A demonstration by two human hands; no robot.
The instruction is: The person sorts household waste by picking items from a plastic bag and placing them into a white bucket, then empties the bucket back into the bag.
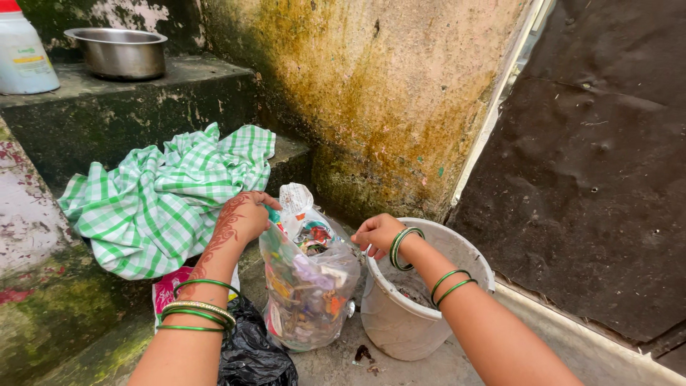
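A clear plastic bag stuffed with colourful wrappers and scraps stands on the ground in the middle. My left hand, marked with henna, grips the bag's top edge on its left side. My right hand pinches the bag's top edge on the right, just over the rim of a white plastic bucket. Both wrists wear green bangles. The bucket stands right of the bag, touching it, and looks nearly empty with some dirt inside.
A green-and-white checked cloth lies over a mossy step at left. A black plastic bag and a pink packet lie below it. A steel bowl and white container sit on the ledge. A stained wall stands behind, a dark panel at right.
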